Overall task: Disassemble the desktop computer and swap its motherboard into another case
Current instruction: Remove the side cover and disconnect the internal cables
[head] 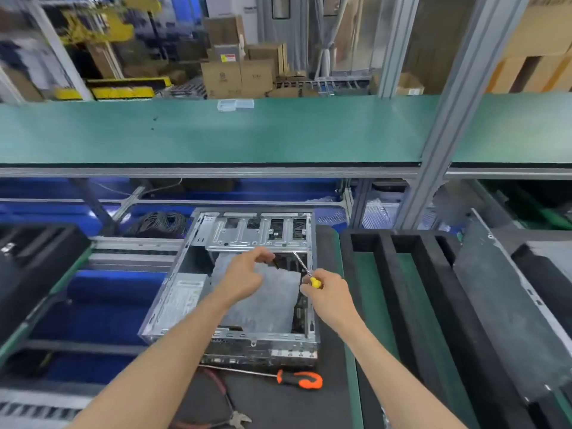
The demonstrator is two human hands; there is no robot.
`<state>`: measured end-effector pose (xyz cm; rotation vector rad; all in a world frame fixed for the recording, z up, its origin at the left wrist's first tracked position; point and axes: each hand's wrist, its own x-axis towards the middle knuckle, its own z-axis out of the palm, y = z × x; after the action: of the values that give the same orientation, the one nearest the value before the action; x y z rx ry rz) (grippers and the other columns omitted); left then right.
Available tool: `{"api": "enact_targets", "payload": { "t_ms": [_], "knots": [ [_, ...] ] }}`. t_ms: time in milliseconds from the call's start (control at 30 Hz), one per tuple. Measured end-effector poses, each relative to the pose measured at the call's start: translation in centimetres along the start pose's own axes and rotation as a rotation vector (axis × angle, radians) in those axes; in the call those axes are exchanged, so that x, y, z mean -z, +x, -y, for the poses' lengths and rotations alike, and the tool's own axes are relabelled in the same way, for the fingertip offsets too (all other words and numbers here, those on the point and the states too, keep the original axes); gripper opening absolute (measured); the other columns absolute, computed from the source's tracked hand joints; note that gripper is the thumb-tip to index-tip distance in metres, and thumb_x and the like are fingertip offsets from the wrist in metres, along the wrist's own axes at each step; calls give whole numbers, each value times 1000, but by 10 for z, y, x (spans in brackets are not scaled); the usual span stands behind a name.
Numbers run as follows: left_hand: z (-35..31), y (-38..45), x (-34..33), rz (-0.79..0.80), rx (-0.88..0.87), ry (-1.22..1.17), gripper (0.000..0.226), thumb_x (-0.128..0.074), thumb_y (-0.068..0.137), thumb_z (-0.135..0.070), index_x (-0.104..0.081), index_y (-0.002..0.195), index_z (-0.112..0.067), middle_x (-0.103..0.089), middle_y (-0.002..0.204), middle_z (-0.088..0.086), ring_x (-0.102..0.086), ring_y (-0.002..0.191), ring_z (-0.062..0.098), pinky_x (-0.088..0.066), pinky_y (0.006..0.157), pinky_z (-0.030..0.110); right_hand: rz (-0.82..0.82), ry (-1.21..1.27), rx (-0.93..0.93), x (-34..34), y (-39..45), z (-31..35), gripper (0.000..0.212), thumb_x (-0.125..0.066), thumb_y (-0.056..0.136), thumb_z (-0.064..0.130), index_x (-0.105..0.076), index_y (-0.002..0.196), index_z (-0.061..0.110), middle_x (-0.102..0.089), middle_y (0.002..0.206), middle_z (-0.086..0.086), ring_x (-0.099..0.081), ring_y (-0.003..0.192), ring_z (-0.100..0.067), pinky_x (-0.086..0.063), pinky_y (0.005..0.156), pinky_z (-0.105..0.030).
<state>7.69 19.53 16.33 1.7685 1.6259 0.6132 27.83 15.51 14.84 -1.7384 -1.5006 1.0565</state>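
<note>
Orange and black rubber covers the handle of a long screwdriver (299, 379) lying on the dark mat nearest the person, its thin steel shaft pointing left along the case's rear edge. Just nearer still, red-handled cutting pliers (230, 413) lie with steel jaws parted.

Beyond them sits the open desktop case (229, 339) — bare stamped sheet metal, boxy, its rear panel of ports facing the person. Inside, on the left, a grey power supply (185, 297) carries a label too blurred to read. A crinkled, translucent grey plastic sheet (269, 301) covers most of the dark motherboard (301, 308), which shows only as a strip along the sheet's right edge.

The right hand (328, 298) grips a slim screwdriver (305, 269) by its small yellow handle, the shaft slanting up and left from the fingers toward the drive cage. Left of that grip, the left hand (244, 274) hovers over the sheet with fingers curled, pinching a small dark object that cannot be made out.

Past both hands the perforated metal drive cage (257, 232) spans the case's far end. To the right of the grip stand black foam dividers (402, 267). Farther off runs a smooth green shelf (216, 134) — and behind it, brown cardboard boxes (238, 75), their printing unreadable.
</note>
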Motion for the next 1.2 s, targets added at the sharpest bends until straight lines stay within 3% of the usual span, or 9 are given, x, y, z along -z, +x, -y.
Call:
{"api": "enact_targets", "payload": {
  "t_ms": [133, 200, 300, 433, 567, 767, 933, 1100, 1200],
  "knots": [
    [25, 19, 22, 254, -61, 274, 68, -69, 74, -1, -51, 136, -20, -57, 136, -4, -48, 130, 14, -38, 109, 30, -18, -78, -29, -21, 12, 17, 20, -59, 88, 21, -53, 69, 25, -60, 76, -2, -52, 67, -24, -43, 62, -36],
    [32, 31, 27, 342, -92, 461, 84, -86, 63, -26, -47, 137, -31, -54, 137, -12, -45, 129, 12, -31, 113, 40, -10, -129, -40, -31, 17, 21, 11, -53, 93, 23, -61, 87, 22, -62, 91, -5, -55, 81, -27, -44, 68, -38],
    [41, 48, 29, 404, -175, 678, 103, -90, 47, -58, -42, 136, -40, -53, 135, -18, -44, 126, 12, -23, 114, 40, 32, -218, -27, -43, 25, 26, 36, -44, 95, 14, -56, 128, 21, -60, 113, -11, -53, 102, -30, -46, 78, -38],
    [50, 60, 25, 414, -255, 926, 93, -82, 43, -76, -57, 122, -35, -64, 112, -14, -47, 115, 16, -26, 106, 36, 13, -309, 16, -53, 31, 29, 47, -50, 92, 11, -56, 137, 18, -45, 114, -1, -58, 104, -29, -49, 89, -38],
    [48, 62, 27, 341, -196, 686, 44, -87, 56, -61, -59, 64, -28, -63, 72, -11, -53, 85, 15, -27, 80, 25, 49, -344, 11, -56, 31, 27, 59, -71, 82, 32, -52, 138, 24, -36, 118, 3, -59, 92, -23, -46, 85, -32],
    [24, 67, 64, 281, -46, 20, 36, -90, 69, -30, -70, 80, -2, -75, 80, 11, -72, 72, 22, -57, 68, 37, -71, 149, 15, -46, 37, 27, 48, -87, 72, 32, -56, 109, 28, -65, 100, 13, -66, 86, -7, -52, 63, -22],
    [-2, 67, 80, 96, -123, 5, 41, -92, 64, -39, -68, 70, -7, -73, 70, 1, -70, 63, 20, -55, 58, 36, -257, 323, 43, -38, 45, 33, 67, -89, 70, 41, -46, 121, 30, -47, 123, 9, -58, 104, -7, -55, 84, -33],
    [-14, 67, 83, 9, -264, 222, 41, -84, 71, -40, -64, 101, -22, -67, 91, -7, -56, 91, 15, -45, 80, 37, -415, 187, 175, -23, 50, 46, 65, -90, 62, 49, -49, 111, 33, -26, 116, 15, -45, 100, 9, -39, 68, -15],
    [-18, 72, 87, -3, -276, 405, 34, -74, 78, -29, -46, 96, -22, -51, 88, -3, -39, 93, 21, -33, 78, 38, -417, 142, 251, -11, 52, 55, 61, -88, 59, 56, -56, 108, 38, -28, 118, 11, -44, 102, 11, -39, 68, -14]
  ]
}}
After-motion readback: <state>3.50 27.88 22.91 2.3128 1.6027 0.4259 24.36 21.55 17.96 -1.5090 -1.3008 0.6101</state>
